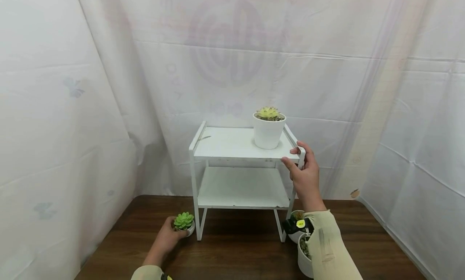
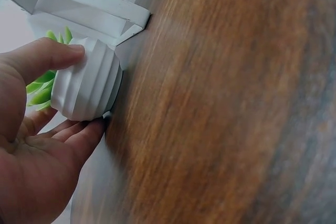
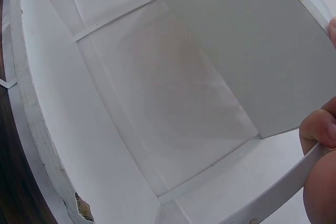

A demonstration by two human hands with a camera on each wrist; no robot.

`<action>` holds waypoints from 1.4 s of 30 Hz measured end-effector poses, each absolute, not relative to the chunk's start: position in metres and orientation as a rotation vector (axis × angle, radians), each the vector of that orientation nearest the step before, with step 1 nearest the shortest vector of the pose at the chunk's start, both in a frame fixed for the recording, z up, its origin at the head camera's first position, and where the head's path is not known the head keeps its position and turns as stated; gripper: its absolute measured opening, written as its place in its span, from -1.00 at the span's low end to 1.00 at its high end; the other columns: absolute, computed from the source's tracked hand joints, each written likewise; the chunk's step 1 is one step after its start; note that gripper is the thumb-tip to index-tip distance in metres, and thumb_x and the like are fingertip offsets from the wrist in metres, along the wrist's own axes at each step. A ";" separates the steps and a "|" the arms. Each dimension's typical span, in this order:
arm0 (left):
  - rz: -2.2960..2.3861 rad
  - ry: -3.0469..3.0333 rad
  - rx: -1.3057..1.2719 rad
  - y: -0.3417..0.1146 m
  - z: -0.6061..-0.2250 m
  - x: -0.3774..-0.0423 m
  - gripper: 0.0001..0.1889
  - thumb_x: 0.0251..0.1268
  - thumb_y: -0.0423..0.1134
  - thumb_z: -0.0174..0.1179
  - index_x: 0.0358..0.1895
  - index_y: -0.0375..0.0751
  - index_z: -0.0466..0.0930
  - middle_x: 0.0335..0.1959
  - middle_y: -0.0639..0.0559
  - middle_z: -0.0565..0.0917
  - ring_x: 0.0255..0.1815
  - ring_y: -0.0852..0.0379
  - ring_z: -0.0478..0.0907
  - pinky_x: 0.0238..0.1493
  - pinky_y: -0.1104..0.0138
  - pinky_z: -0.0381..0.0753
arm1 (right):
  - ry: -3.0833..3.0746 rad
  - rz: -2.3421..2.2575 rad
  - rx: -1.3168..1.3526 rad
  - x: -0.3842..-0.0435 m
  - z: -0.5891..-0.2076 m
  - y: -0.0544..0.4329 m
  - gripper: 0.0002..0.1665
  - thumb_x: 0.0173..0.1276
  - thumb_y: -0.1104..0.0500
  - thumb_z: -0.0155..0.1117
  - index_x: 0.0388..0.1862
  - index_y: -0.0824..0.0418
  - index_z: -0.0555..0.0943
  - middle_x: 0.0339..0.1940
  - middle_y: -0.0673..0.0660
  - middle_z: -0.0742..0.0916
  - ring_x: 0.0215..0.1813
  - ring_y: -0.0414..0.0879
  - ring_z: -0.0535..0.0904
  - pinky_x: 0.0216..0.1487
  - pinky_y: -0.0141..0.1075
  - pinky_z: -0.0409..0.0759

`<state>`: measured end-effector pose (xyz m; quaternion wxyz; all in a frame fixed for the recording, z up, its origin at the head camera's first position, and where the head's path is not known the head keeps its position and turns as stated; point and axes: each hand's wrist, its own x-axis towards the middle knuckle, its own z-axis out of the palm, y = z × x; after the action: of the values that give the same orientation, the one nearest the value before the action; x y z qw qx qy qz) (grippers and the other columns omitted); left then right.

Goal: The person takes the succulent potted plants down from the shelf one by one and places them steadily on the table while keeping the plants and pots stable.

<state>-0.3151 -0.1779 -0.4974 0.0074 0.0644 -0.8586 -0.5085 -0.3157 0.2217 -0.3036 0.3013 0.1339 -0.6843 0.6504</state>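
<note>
1. Gripping a small ribbed white pot (image 2: 89, 82), the left hand (image 1: 166, 236) is at the lower left of the head frame, thumb on one side of the pot and fingers on the other.
2. Spiky green leaves of an echeveria-like succulent (image 1: 183, 220) rise from that pot, which sits just beside the left front leg of a two-tier white shelf (image 1: 243, 187); whether its base touches the dark wood-grain table (image 1: 236, 258) I cannot tell.
3. At right of centre, the right hand (image 1: 306, 179) holds the shelf's upper right front corner, its thumb at the front edge and its fingers curled over the side rail.
4. Part of that grip shows at the right edge of the right wrist view; a chipped board corner (image 3: 83, 208) is at lower left there.
5. On the right part of the top tier stands a larger smooth white pot (image 1: 268, 134), upright, with a yellow-green succulent (image 1: 268, 113) in it.
6. Two more white pots (image 1: 304, 264) stand at the lower right of the head frame, partly hidden by the pale right sleeve (image 1: 332, 243).
7. White curtains (image 1: 232, 30) fill the upper frame.
</note>
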 end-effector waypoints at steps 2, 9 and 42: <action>-1.594 -2.683 0.203 -0.177 -0.496 -0.315 -0.19 0.05 -0.25 0.39 0.29 -0.50 0.13 0.29 -0.58 0.28 0.31 -0.49 0.27 0.28 -0.21 0.32 | -1.814 1.730 0.356 -0.316 -0.303 0.222 -0.26 0.27 0.19 0.38 0.39 -0.06 0.32 0.00 -0.14 0.52 -0.70 -0.28 0.19 -0.64 -0.45 0.25; -1.612 -2.677 0.205 -0.176 -0.494 -0.315 -0.14 0.04 -0.25 0.42 0.32 -0.52 0.10 0.30 -0.59 0.27 0.32 -0.51 0.25 0.28 -0.21 0.33 | -1.835 1.743 0.325 -0.317 -0.303 0.223 -0.23 0.27 0.21 0.38 0.41 -0.06 0.30 0.00 -0.16 0.51 -0.68 -0.27 0.20 -0.63 -0.46 0.26; -1.400 -2.794 0.118 -0.171 -0.418 -0.292 0.02 0.25 0.27 0.16 0.49 -0.40 -0.06 0.47 -0.48 0.08 0.45 -0.47 0.05 0.34 -0.26 0.21 | -1.853 1.751 0.321 -0.296 -0.289 0.214 -0.25 0.29 0.24 0.35 0.42 0.06 0.29 -0.02 -0.15 0.51 -0.67 -0.31 0.20 -0.62 -0.49 0.27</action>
<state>-0.2916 -0.1711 -0.4179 0.0071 0.0377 -0.8935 -0.4475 -0.2956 0.2143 -0.2889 0.2819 0.1198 -0.6919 0.6538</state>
